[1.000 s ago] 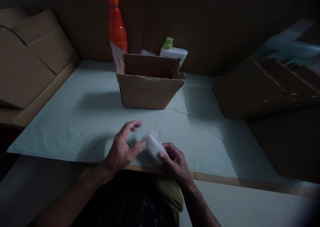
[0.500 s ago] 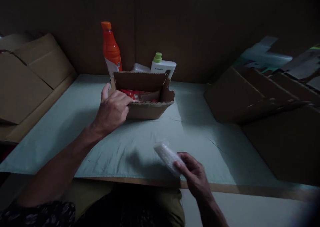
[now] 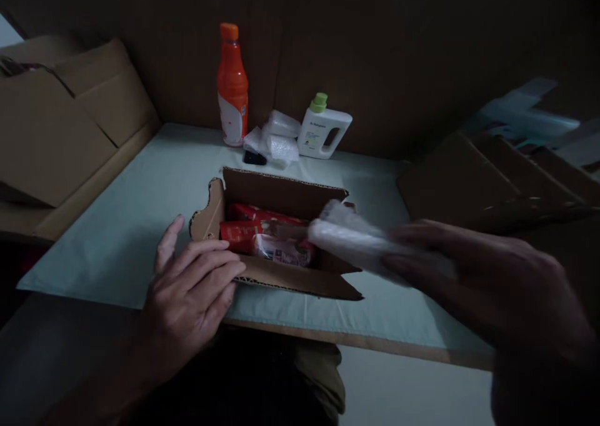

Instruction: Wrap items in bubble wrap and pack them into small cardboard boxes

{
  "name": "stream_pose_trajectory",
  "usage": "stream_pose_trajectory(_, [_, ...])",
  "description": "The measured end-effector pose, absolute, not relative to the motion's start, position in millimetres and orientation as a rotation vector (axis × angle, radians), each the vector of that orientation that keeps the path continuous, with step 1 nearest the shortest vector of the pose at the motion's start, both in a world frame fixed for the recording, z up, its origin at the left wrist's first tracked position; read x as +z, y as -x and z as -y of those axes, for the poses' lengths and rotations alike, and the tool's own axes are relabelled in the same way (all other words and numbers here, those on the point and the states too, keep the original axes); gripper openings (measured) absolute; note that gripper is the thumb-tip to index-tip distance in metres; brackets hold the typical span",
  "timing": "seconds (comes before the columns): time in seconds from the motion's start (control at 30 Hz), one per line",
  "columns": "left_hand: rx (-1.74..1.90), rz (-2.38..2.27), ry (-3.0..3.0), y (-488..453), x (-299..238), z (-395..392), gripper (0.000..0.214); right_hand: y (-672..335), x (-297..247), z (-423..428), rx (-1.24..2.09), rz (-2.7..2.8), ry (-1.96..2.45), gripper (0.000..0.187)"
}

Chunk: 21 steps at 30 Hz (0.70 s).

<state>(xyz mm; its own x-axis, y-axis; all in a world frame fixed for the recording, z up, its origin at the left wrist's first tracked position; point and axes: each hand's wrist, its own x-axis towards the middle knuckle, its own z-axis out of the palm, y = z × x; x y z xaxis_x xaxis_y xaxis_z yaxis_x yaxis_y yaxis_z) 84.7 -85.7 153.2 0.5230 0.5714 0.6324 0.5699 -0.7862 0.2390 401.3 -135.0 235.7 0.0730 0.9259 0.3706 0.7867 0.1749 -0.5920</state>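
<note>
An open cardboard box stands on the pale green cloth, its flaps raised and spread. Inside it lie red packets and a clear plastic-wrapped item with a printed label. The fingers of my left hand hook over the box's front left edge and hold it; one finger sticks up apart. My right hand, blurred by motion, is closed on a bubble-wrapped item. That item's far end hangs over the right side of the box. What the wrap contains is hidden.
Behind the box stand an orange bottle and a white bottle with a green cap. Bubble-wrapped pieces and a small black object lie between them. Larger cardboard boxes flank the cloth at left and right.
The box has come nearer to me, with my left hand still at its front left edge. My right hand has raised the bubble-wrapped item from near the table's front edge to the box's right side.
</note>
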Motion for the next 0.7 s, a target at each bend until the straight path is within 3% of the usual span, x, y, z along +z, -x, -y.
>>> stream_pose_trajectory(0.4, [1.279, -0.928, -2.633, -82, 143, 87, 0.019, -299, 216, 31, 0.41, 2.752, 1.491, 0.009])
stream_pose_trajectory(0.7, [1.272, -0.919, -2.595, -83, 143, 83, 0.02, -275, 182, 13, 0.576, 2.673, 1.378, 0.009])
